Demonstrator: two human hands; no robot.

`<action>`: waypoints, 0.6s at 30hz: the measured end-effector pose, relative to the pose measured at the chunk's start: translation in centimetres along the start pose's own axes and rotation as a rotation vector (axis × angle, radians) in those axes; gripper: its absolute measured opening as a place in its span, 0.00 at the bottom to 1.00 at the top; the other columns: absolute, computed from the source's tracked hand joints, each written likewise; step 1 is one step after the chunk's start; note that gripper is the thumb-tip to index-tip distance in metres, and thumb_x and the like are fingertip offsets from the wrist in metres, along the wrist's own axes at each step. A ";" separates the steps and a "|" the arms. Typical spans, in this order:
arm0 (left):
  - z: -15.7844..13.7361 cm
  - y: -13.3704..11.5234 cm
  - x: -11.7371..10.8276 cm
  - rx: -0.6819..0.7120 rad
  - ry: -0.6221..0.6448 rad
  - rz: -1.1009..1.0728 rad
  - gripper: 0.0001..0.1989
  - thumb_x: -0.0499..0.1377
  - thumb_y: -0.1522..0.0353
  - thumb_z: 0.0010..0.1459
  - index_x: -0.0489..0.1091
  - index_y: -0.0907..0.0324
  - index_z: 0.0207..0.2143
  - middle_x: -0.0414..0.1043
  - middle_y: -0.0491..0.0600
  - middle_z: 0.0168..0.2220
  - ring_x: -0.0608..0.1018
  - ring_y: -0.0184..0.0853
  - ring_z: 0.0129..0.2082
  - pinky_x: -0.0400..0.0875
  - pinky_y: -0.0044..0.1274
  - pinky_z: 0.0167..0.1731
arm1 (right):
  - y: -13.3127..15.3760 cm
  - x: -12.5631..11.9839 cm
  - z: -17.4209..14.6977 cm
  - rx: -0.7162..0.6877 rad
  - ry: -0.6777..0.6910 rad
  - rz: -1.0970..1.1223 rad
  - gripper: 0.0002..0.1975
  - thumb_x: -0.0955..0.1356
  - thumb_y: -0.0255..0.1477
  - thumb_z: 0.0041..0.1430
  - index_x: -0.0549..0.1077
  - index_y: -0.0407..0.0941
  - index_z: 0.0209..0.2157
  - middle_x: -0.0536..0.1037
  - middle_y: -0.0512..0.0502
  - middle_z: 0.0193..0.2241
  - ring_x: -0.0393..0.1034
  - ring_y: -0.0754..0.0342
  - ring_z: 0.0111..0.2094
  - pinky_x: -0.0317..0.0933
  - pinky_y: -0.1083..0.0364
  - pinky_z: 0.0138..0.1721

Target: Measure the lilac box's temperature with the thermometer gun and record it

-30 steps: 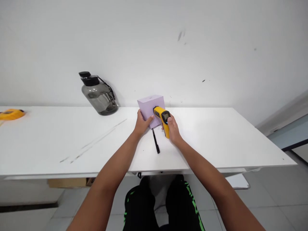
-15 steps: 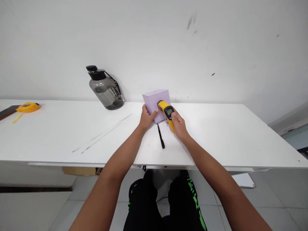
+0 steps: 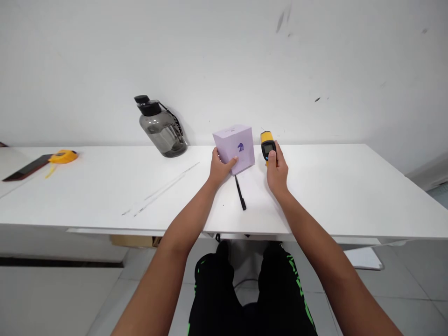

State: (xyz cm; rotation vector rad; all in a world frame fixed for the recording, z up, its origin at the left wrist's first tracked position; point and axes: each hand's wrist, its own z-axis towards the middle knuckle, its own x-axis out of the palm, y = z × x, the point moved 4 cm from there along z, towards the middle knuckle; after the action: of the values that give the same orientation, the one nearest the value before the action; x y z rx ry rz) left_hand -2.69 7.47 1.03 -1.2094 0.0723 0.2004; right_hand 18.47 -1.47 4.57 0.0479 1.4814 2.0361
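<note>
My left hand (image 3: 221, 167) grips the lower left side of a light purple box (image 3: 241, 154), its thumb across the front face. A dark horse-head logo shows on that face, and the box is slightly tilted. To the right of the box, my right hand (image 3: 277, 170) is wrapped round a yellow and black infrared thermometer (image 3: 268, 145). Its small screen faces me, and its front end points toward the wall, apart from the box. Just below the box lies a black pen (image 3: 240, 192) on the white table (image 3: 332, 191).
A grey see-through water bottle (image 3: 163, 130) with a black cap stands left of the box near the wall. Farther left lie a yellow tape measure (image 3: 63, 157) and a dark flat blade-like tool (image 3: 28, 168). Black marks streak the tabletop. The wall rises directly behind the table.
My right hand has moved the infrared thermometer from in front of the box to its right side, turning it toward the wall. The logo is now uncovered. The view has shifted slightly.
</note>
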 end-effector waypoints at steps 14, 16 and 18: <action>-0.4 -0.1 -0.3 -0.011 -0.125 0.093 0.54 0.75 0.58 0.42 0.48 0.53 0.65 0.52 0.63 0.67 0.58 0.53 0.71 0.56 0.42 0.70 | -3.1 -0.1 2.6 0.095 0.013 -0.605 0.47 0.69 0.48 0.60 0.50 0.42 0.72 0.79 0.33 0.48 0.73 0.40 0.48 0.59 0.45 0.48; -0.5 0.1 -0.3 -0.018 -0.126 0.097 0.54 0.75 0.58 0.42 0.47 0.54 0.65 0.52 0.63 0.67 0.58 0.53 0.71 0.56 0.41 0.70 | -3.2 0.0 2.9 0.079 0.027 -0.644 0.44 0.69 0.47 0.61 0.53 0.43 0.71 0.78 0.32 0.51 0.72 0.40 0.50 0.58 0.45 0.49; -0.6 0.3 -0.4 -0.024 -0.134 0.125 0.54 0.75 0.58 0.43 0.47 0.54 0.65 0.52 0.63 0.66 0.58 0.53 0.71 0.55 0.42 0.70 | -3.4 0.3 3.1 0.064 0.039 -0.684 0.42 0.69 0.46 0.61 0.56 0.42 0.70 0.77 0.31 0.52 0.71 0.40 0.50 0.56 0.45 0.49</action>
State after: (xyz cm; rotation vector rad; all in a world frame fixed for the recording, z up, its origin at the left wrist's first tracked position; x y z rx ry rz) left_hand -3.09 7.00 0.62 -1.2131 0.0283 0.3923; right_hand 20.93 1.96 2.62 -0.4179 1.3415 1.4398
